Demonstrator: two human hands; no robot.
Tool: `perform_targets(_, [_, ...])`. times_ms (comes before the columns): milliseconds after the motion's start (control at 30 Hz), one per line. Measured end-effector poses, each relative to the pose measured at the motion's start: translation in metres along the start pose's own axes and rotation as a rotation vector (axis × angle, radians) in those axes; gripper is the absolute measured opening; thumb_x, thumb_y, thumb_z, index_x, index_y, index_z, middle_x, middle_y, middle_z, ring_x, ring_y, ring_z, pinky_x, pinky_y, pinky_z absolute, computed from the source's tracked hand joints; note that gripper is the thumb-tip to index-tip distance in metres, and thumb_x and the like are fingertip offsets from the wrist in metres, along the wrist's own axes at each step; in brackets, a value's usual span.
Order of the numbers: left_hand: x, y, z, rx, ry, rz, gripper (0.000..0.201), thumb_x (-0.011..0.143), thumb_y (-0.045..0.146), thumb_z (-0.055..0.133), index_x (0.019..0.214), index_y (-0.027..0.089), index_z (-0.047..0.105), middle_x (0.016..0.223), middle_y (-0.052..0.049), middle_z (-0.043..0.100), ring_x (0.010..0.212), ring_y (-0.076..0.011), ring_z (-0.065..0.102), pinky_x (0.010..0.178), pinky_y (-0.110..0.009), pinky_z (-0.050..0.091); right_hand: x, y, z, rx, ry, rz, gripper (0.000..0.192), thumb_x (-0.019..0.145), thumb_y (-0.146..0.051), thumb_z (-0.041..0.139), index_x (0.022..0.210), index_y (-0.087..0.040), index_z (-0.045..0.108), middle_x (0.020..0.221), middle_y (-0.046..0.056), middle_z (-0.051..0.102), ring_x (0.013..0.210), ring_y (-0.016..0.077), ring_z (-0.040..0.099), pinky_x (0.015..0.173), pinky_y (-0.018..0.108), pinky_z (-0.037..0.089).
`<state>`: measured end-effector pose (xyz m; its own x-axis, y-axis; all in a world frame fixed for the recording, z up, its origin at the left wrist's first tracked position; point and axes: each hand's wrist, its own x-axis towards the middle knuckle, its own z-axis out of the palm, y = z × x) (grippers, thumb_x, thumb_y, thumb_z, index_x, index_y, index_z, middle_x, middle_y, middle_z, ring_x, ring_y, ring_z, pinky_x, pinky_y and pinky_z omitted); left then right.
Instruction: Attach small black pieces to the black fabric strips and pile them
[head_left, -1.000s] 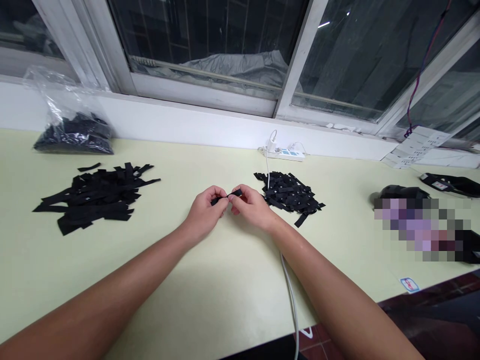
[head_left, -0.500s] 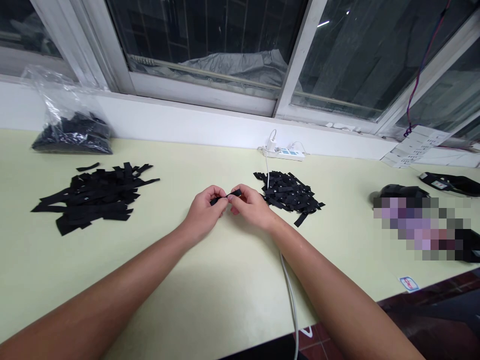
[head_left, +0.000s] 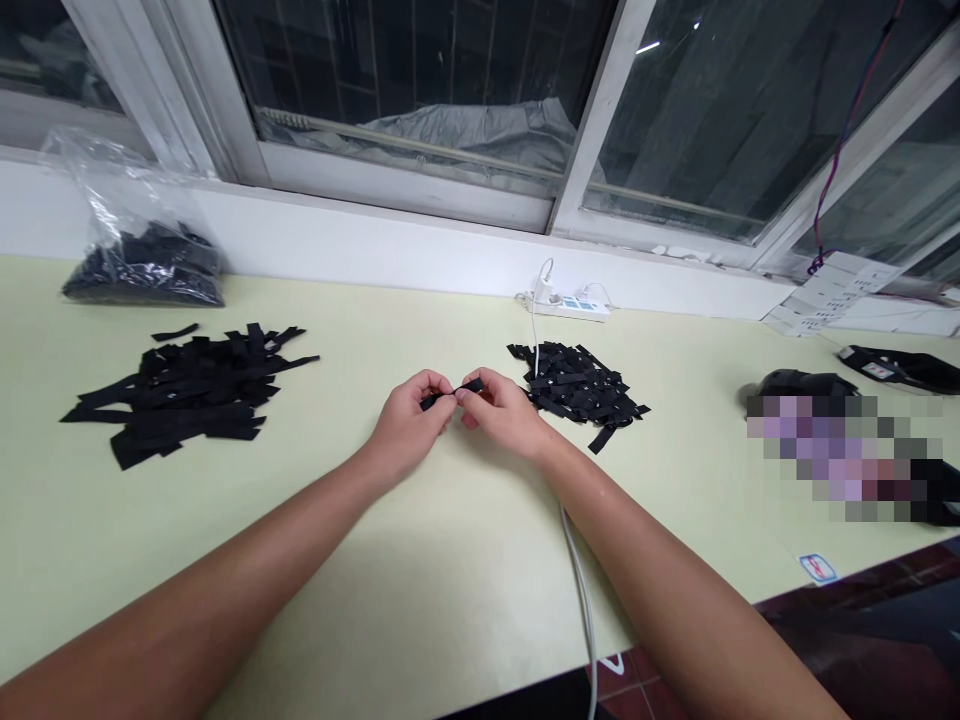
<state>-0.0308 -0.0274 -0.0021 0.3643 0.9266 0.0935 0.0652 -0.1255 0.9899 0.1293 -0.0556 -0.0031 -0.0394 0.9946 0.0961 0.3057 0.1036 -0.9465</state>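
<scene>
Between my two hands is a short black fabric strip (head_left: 471, 386), pinched at the fingertips over the middle of the table. My left hand (head_left: 412, 420) is closed on its left part, thumb on top. Closed on the right part is my right hand (head_left: 504, 412), its thumb meeting the left one. The fingers cover much of the strip. Left of my hands lies a loose pile of longer black strips (head_left: 202, 385). Just beyond my right hand sits a pile of shorter black strips (head_left: 574, 382) with small shiny spots on them.
A clear plastic bag (head_left: 146, 265) of black pieces stands at the back left. A white power strip (head_left: 574, 308) lies by the wall, and a pale cable (head_left: 581, 590) runs under my right forearm. Black straps (head_left: 900, 368) and a blurred-out patch are at the right.
</scene>
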Motion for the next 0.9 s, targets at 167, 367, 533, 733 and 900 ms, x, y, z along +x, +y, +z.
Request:
perform_targets(167, [-0.0001, -0.0008, -0.0006, 0.008, -0.005, 0.004, 0.008, 0.079, 0.024, 0.06, 0.082, 0.02, 0.054, 0.064, 0.005, 0.051, 0.06, -0.0107, 0.047, 0.058, -0.026, 0.035, 0.0, -0.0006, 0.0003, 0.0, 0.002, -0.002, 0.013, 0.091, -0.034, 0.058, 0.094, -0.022, 0.055, 0.072, -0.002, 0.065, 0.07, 0.016, 0.063, 0.07, 0.031, 0.05])
perform_targets(367, [0.0, -0.0012, 0.0004, 0.004, -0.001, -0.004, 0.008, 0.079, 0.024, 0.061, 0.082, 0.02, 0.055, 0.065, 0.005, 0.052, 0.06, -0.0105, 0.047, 0.058, -0.026, 0.035, 0.0007, 0.0002, 0.0007, 0.011, 0.001, -0.002, 0.013, 0.09, -0.034, 0.058, 0.095, -0.022, 0.055, 0.073, -0.002, 0.065, 0.069, 0.0159, 0.063, 0.07, 0.031, 0.05])
perform_targets(533, [-0.001, -0.0009, -0.0006, 0.005, -0.003, -0.013, 0.008, 0.079, 0.023, 0.06, 0.082, 0.021, 0.054, 0.063, 0.005, 0.051, 0.06, -0.0108, 0.046, 0.058, -0.026, 0.035, 0.0006, 0.0003, 0.0003, 0.007, -0.003, -0.007, 0.013, 0.091, -0.035, 0.058, 0.095, -0.023, 0.055, 0.073, -0.002, 0.065, 0.07, 0.0161, 0.063, 0.07, 0.031, 0.05])
perform_targets(733, [-0.0008, -0.0013, -0.0013, 0.005, -0.005, -0.005, 0.007, 0.079, 0.023, 0.06, 0.082, 0.021, 0.054, 0.063, 0.005, 0.05, 0.059, -0.0109, 0.046, 0.058, -0.026, 0.034, 0.0013, 0.0018, 0.0002, 0.011, -0.003, -0.002, 0.014, 0.091, -0.036, 0.058, 0.095, -0.023, 0.055, 0.075, -0.002, 0.066, 0.071, 0.0166, 0.064, 0.071, 0.032, 0.052])
perform_targets(900, [-0.0009, -0.0008, -0.0008, 0.01, -0.004, -0.002, 0.007, 0.079, 0.023, 0.06, 0.082, 0.021, 0.054, 0.064, 0.005, 0.051, 0.06, -0.0111, 0.046, 0.058, -0.026, 0.035, 0.0017, 0.0037, 0.0001, 0.007, -0.008, -0.003, 0.015, 0.091, -0.036, 0.058, 0.096, -0.023, 0.055, 0.074, -0.002, 0.066, 0.071, 0.0166, 0.064, 0.071, 0.032, 0.052])
